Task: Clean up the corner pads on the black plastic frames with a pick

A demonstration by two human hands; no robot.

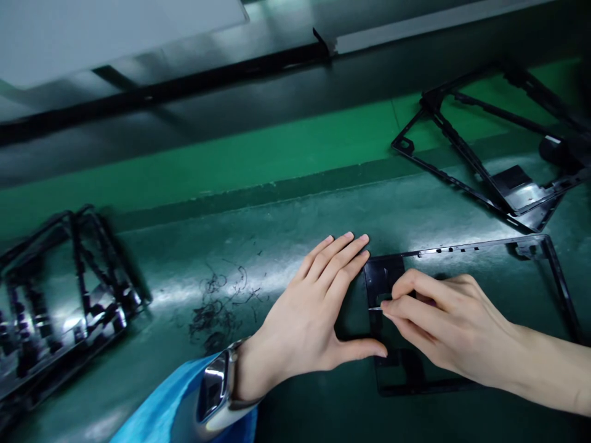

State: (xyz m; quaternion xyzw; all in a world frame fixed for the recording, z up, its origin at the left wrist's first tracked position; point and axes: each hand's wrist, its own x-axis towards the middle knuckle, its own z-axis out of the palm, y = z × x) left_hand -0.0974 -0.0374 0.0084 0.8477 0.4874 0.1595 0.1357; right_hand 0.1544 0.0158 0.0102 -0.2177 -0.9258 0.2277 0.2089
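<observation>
A black rectangular plastic frame lies flat on the green work surface. My left hand is spread open at its left side, with the fingertips by the upper left corner and the thumb over the left edge. My right hand is closed in a pinch on a thin tool with a light metal tip, and the tip is at the frame's left edge. Most of the tool is hidden by my fingers, so its exact kind does not show.
Thin black shavings are scattered left of my left hand. Several similar black frames stand bunched at the left. More black frames lie overlapped at the upper right. A dark rail runs across the back.
</observation>
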